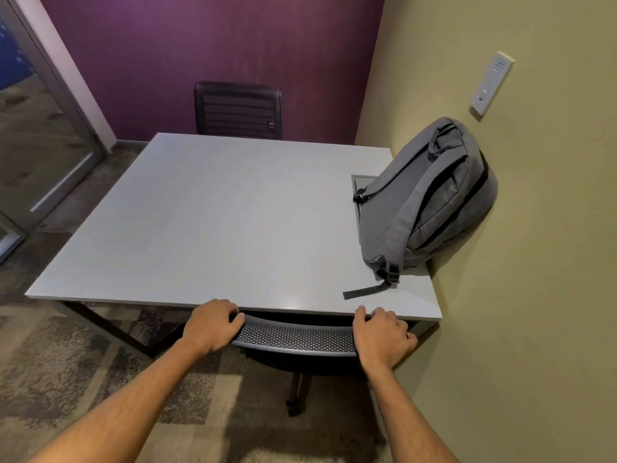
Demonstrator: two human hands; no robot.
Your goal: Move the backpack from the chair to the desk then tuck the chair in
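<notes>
A grey backpack [430, 198] stands on the right side of the grey desk [217, 222], leaning against the tan wall, one strap trailing toward the front edge. The black mesh chair [297, 337] sits pushed under the desk's near edge; only the top of its backrest and one caster below show. My left hand [212, 325] grips the left end of the backrest top. My right hand [382, 335] grips the right end. Both hands touch the desk's front edge.
A second black mesh chair [238, 110] stands at the far side against the purple wall. The tan wall [534, 262] is close on the right with a wall plate [490, 85]. A glass door [36, 138] is at left. Patterned carpet covers the floor.
</notes>
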